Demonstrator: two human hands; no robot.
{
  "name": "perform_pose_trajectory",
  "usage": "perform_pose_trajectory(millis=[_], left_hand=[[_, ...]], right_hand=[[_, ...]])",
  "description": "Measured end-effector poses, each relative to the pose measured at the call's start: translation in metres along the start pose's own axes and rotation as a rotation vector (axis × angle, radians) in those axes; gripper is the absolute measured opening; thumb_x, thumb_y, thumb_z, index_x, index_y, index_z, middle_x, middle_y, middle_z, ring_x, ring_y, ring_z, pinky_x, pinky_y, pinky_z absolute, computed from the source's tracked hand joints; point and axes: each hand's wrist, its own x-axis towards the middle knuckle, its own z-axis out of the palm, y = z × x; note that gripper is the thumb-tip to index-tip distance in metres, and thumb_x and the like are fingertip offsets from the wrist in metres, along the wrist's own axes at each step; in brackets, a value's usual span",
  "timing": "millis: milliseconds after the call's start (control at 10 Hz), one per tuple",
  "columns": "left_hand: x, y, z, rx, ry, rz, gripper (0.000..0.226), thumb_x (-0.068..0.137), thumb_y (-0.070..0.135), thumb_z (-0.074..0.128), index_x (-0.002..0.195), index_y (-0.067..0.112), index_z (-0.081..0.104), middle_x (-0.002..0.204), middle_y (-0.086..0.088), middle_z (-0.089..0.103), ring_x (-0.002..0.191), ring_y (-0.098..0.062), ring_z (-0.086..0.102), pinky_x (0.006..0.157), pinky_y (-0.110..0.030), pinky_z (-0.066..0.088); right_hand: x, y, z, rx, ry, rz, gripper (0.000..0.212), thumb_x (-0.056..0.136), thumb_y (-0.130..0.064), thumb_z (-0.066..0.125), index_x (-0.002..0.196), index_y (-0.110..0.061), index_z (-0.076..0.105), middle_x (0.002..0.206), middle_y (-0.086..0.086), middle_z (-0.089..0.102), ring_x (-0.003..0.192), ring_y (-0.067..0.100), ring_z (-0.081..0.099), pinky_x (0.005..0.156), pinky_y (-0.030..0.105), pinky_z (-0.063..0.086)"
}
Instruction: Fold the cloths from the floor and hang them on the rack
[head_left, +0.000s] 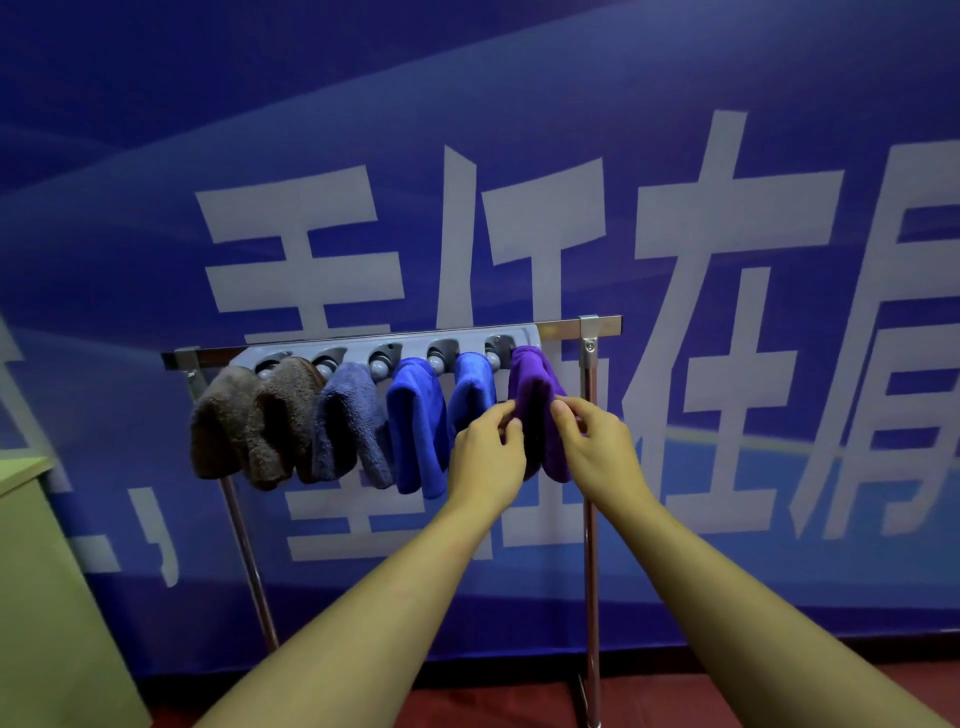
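head cam | forward, slightly down — close to rack (395, 338) | single view

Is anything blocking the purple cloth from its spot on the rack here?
Nothing visible. The purple cloth already hangs at the right end of the rack, with the left hand and right hand pinching its sides.

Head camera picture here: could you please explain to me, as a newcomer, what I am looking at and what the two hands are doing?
There is no machine here. The picture comes from a camera worn on a person's head, looking forward and down along their bare arms. In front stands a metal rack against a blue banner. On its grey holder strip hang folded cloths: two brown cloths, a grey-blue cloth, two blue cloths and, at the right end, a purple cloth. The left hand and right hand pinch the purple cloth's sides with their fingers.
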Motion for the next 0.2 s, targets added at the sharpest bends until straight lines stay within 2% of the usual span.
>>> perform_pose_trajectory(millis=[100, 200], left_hand=[[-0.009, 0.002, -0.014, -0.032, 0.009, 0.006, 0.034, 0.102, 0.027, 0.048, 0.133, 0.03, 0.062, 0.123, 0.008, 0.07, 0.11, -0.008, 0.065, 0.096, -0.033, 0.055], [-0.017, 0.014, -0.033, -0.059, 0.064, 0.016, 0.032, 0.103, 0.025, 0.05, 0.132, 0.025, 0.063, 0.125, 0.006, 0.069, 0.107, -0.008, 0.065, 0.089, -0.023, 0.051]], right_hand=[[-0.013, -0.013, -0.01, -0.007, 0.061, 0.013, 0.034, 0.103, -0.041, 0.045, 0.123, -0.022, 0.064, 0.099, -0.008, 0.065, 0.093, 0.01, 0.065, 0.074, 0.022, 0.054], [-0.021, -0.034, -0.013, 0.009, 0.094, 0.003, 0.033, 0.104, -0.042, 0.044, 0.117, -0.022, 0.066, 0.101, -0.007, 0.066, 0.092, 0.008, 0.063, 0.071, 0.019, 0.05]])
